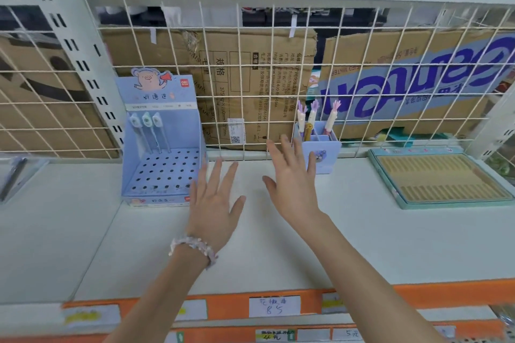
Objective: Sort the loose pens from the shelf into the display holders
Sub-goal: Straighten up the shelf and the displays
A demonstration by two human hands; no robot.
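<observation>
Price labels [274,306] blurred; tray [16,178] cut off at left edge.

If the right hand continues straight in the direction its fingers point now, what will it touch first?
Probably the wire grid at the back of the shelf, just left of the pen cup. The right hand is open, fingers aimed up and slightly left. Depth is unclear, so it might brush the cup's side.

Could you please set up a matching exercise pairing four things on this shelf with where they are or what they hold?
Things:
1. blue pig display box
2. small blue pen cup
3. teal tray
4. left hand

Descriptions:
A. far right of the shelf
B. open over the shelf, bracelet on its wrist
C. three pens standing at its back
D. partly behind the right hand, holds flower-topped pens

Pairs: 1-C, 2-D, 3-A, 4-B
</observation>
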